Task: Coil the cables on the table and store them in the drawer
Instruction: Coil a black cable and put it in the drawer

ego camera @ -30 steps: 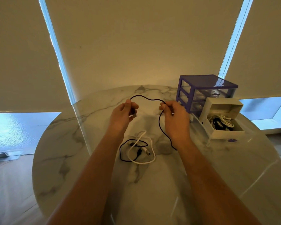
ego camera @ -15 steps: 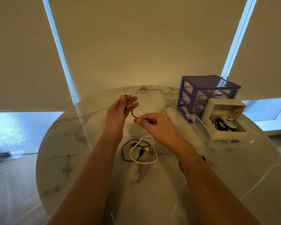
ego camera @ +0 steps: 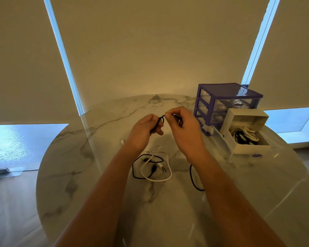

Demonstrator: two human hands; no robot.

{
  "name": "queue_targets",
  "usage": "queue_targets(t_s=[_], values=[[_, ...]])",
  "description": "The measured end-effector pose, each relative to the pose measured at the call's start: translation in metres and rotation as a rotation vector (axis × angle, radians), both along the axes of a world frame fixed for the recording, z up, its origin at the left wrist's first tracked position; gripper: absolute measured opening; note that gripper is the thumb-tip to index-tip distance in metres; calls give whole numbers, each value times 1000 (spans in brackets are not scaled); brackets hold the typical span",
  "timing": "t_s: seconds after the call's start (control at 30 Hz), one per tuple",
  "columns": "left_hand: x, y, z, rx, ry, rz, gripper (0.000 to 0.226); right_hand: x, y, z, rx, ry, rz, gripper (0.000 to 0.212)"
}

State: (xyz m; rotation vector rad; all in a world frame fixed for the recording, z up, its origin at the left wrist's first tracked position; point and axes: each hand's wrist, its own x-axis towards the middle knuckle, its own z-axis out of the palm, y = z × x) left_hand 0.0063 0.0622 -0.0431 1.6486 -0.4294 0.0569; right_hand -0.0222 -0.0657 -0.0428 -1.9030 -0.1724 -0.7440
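My left hand (ego camera: pixel 143 130) and my right hand (ego camera: pixel 183 128) meet above the middle of the marble table (ego camera: pixel 78 175), both pinching one black cable (ego camera: pixel 194 179). A small loop of it shows between my fingers, and its tail hangs under my right wrist onto the table. A second black cable (ego camera: pixel 135 168) and a white cable (ego camera: pixel 165 177) lie tangled together on the table below my hands. The white drawer (ego camera: pixel 246 148), pulled out at the right, holds coiled black and white cables.
A purple-framed mini drawer unit (ego camera: pixel 227 100) with clear drawers stands at the back right, just behind the pulled-out drawer. Roller blinds hang behind the round table. Wooden floor shows at the left.
My right hand has risen from lower on the table to meet my left hand, folding the black cable into a smaller loop. The wide arc held a second ago is gone.
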Motion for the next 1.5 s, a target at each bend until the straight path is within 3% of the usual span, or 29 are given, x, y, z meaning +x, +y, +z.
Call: queue_targets(t_s=[0.13,0.2,0.4,0.7,0.83,0.97,1.1,1.27,1.5], values=[[-1,-1,6,-340,271,-82,33,-1,4,0,69,-20,-31,4],[-2,1,8,-380,346,-117,31,1,5,-3,49,-15,-49,9],[-3,8,11,-382,367,-160,31,4,10,-9,27,10,-39,22],[-4,9,14,-678,541,-268,31,6,12,-9,45,89,-15,25],[-1,14,13,-744,477,-225,36,3,15,-11,-163,187,-8,29],[3,18,11,-700,377,-157,32,0,15,-11,-335,285,-30,29],[2,12,10,-605,247,-143,30,-1,13,-7,-330,374,-38,31],[3,12,6,-515,91,45,23,-5,12,-4,-500,516,48,30],[7,16,0,-244,-50,261,33,-11,2,9,-472,386,83,19]])
